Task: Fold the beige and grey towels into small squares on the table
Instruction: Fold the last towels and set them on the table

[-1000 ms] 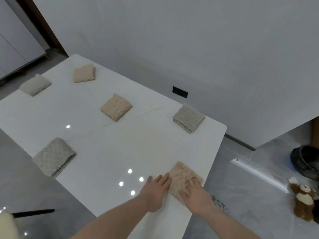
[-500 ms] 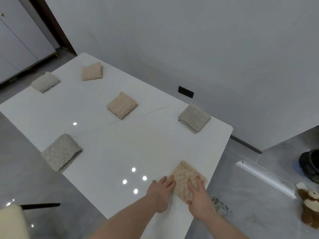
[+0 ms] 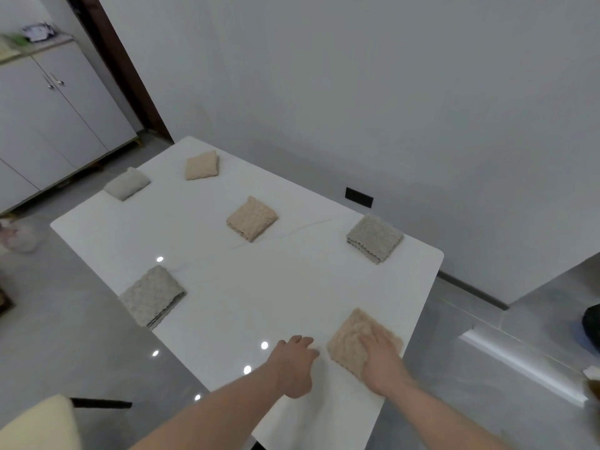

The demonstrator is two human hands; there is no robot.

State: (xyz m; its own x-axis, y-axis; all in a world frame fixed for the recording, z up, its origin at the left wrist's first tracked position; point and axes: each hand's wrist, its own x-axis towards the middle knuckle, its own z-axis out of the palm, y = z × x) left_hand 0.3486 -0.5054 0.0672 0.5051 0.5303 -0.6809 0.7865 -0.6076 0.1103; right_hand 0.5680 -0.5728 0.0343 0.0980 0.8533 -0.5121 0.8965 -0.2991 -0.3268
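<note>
Fingers: right hand [image 3: 380, 362] flat, pressing beige towel [image 3: 350, 336] | left hand [image 3: 295, 362] loosely curled, holding nothing, beside it

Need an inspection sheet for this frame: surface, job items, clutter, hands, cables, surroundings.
Surface: glossy white rectangular table, ceiling lights reflected.
Job's things: six folded square towels, three beige, three grey, all lying apart.
Clutter: nothing seen on the table.
Hands: right hand flat on the nearest beige towel; left hand beside it, off the cloth, fingers loosely bent.
Cables: nothing seen.
Surroundings: white cabinet, black wall plate, grey floor.
</note>
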